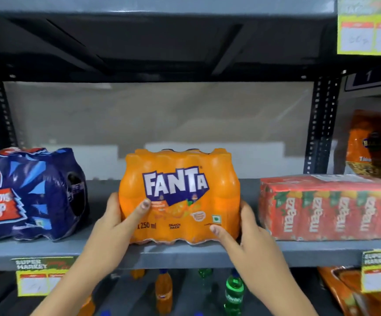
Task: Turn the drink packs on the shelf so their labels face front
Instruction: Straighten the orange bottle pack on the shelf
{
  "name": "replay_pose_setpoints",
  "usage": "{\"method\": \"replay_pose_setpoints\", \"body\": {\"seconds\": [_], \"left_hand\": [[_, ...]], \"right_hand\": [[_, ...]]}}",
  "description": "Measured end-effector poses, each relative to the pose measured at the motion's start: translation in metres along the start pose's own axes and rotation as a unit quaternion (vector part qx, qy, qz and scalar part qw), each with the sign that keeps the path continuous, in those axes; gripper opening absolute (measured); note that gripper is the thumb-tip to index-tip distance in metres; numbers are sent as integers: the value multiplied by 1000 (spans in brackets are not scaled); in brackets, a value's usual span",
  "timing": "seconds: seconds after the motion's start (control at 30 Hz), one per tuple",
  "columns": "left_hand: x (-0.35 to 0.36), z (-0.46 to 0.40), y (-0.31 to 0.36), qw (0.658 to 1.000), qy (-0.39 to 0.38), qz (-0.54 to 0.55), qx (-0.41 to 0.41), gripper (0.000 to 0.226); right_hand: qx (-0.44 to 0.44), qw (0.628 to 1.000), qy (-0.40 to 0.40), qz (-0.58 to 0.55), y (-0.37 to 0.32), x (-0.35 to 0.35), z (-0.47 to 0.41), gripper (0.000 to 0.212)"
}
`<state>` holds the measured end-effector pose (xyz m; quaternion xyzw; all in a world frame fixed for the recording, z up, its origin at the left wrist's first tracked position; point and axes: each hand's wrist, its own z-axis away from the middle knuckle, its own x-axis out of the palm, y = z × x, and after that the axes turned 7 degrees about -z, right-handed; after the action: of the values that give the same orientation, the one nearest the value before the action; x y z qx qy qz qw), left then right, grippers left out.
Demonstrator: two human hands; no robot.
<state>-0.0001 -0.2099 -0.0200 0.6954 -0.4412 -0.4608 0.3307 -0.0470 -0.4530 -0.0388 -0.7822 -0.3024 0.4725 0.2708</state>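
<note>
Head cam: Fanta pack (179,197) sits mid-shelf (185,254), logo already facing front. Left hand (114,222) and right hand (251,233) both clasp its lower sides, thumbs on front. Step looks like final squaring. Next: let go; Thums Up pack (30,195) left and Maaza pack (328,208) right prob need checking.

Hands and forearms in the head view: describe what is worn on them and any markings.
Both the left hand and the right hand are bare: no gloves, rings, watch or bracelets show. The forearms are uncovered right down to the bottom edge of the picture, with no sleeve in sight. The thumbnails are short and look dark or worn at the tips; motion blur hides finer detail.
</note>
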Motion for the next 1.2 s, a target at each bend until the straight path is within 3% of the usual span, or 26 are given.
{"method": "replay_pose_setpoints", "body": {"seconds": [0.27,0.47,0.53,0.57,0.63,0.67,0.73,0.8,0.9,0.97,1.03,1.2], "left_hand": [[27,4,16,1000,-21,0,17,31],[26,3,10,999,-17,25,24,45],[10,4,-3,995,51,33,77,59],[-6,5,-10,986,117,35,116,64],[-52,3,-21,947,260,28,187,64],[-81,1,-31,928,317,23,192,63],[-146,-11,-56,914,373,16,156,69],[-202,-28,-80,927,363,-1,90,85],[-249,-54,-107,970,241,30,-14,94],[-262,-68,-127,981,163,91,-51,90],[-266,-72,-143,984,129,117,-43,85],[-247,-65,-132,986,101,134,-13,85]], "right_hand": [[16,1000,24,-8,8,-19,8,74],[28,997,36,-65,10,-15,9,74],[24,989,110,-91,7,-3,16,83],[0,978,187,-90,4,5,19,82],[-98,939,307,-121,-15,25,26,68],[-154,924,315,-155,-28,37,27,61],[-264,908,276,-172,-49,69,26,46],[-309,914,207,-165,-74,104,25,40],[-269,952,28,-145,-115,147,15,42],[-208,971,-80,-87,-135,166,-3,49],[-155,979,-116,-61,-152,173,-17,58],[-121,985,-119,-19,-159,184,-15,73]]}}
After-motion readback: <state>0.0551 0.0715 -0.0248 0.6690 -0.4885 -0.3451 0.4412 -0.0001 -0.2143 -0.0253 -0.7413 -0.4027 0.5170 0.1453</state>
